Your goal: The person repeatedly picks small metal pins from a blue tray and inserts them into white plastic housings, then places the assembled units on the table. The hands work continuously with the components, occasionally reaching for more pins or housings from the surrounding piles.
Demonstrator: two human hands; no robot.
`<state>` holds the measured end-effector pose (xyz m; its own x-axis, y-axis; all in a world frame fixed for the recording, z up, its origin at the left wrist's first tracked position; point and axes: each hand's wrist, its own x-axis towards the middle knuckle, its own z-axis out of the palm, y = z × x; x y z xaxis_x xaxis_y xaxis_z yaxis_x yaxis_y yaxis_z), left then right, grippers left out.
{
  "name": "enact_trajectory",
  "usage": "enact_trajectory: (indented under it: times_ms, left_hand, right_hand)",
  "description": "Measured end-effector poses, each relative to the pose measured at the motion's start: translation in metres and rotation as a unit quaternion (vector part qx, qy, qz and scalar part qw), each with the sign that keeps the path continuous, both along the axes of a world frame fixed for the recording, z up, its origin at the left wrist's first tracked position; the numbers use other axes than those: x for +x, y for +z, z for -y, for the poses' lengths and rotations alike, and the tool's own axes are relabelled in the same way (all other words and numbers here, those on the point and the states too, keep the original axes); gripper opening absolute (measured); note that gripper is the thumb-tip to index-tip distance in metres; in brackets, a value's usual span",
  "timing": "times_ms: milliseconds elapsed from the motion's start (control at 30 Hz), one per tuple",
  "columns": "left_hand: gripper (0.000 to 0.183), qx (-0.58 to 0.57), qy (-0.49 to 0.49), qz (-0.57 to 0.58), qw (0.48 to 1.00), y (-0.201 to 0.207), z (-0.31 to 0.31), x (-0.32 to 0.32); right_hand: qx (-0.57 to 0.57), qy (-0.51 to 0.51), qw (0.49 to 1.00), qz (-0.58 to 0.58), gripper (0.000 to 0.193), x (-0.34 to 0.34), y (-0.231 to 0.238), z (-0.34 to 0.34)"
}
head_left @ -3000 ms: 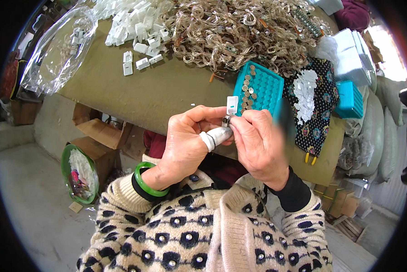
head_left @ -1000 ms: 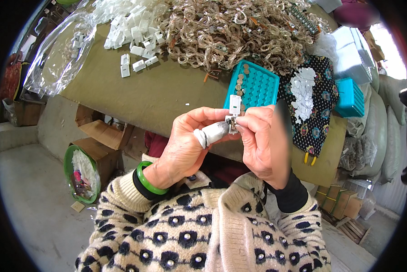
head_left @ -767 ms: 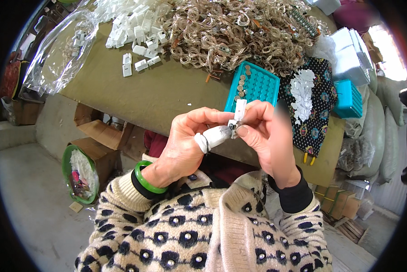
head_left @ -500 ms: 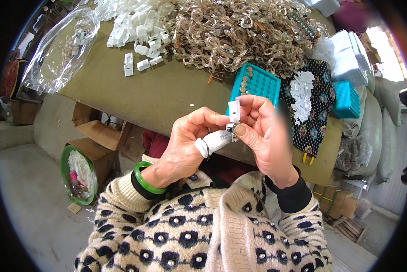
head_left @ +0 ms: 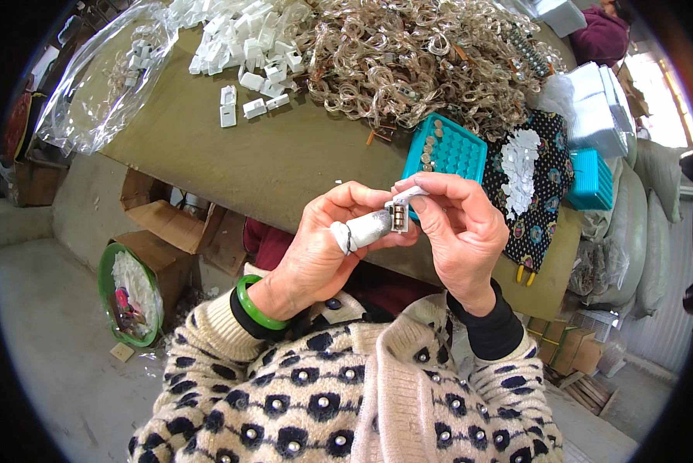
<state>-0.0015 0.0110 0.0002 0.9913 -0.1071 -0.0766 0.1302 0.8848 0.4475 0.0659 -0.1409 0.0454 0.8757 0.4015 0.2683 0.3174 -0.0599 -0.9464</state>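
Note:
Above the table's near edge, my left hand [head_left: 304,247] pinches a small white battery case [head_left: 398,218] with round metal cells showing in its opening. A dirty white wrap tied with dark thread covers one finger of that hand, behind the case. My right hand [head_left: 470,235] grips a flat white plastic piece [head_left: 410,194] between thumb and fingers, right at the top of the case. Whether that piece is joined to the case I cannot tell. Just beyond my right fingers lies a teal tray [head_left: 470,160] with several coin cells along its left side.
Loose white cases [head_left: 246,46] and a big heap of clear wire coils [head_left: 408,62] cover the far table. On the right, a dark patterned cloth [head_left: 551,154] bears white flat pieces [head_left: 520,166], near stacked teal trays [head_left: 591,181]. A green basket [head_left: 107,297] stands on the floor, left.
The white piece stood upright above the case; now it tilts to the right, and the row of cells shows. My right hand has turned and shifted slightly right.

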Motion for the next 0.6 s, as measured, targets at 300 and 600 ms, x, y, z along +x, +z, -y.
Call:
enact_trajectory:
  times_ms: [300, 600]
  left_hand:
    - [0.018, 0.047, 0.046, 0.014, 0.998, -0.004, 0.011, -0.004]
    - [0.019, 0.066, 0.086, 0.023, 0.994, -0.002, 0.018, -0.006]
  right_hand:
    - [-0.011, 0.002, 0.958, 0.286, 0.02, 0.007, -0.014, -0.002]
    - [-0.01, 0.001, 0.953, 0.302, 0.016, 0.002, -0.017, 0.001]
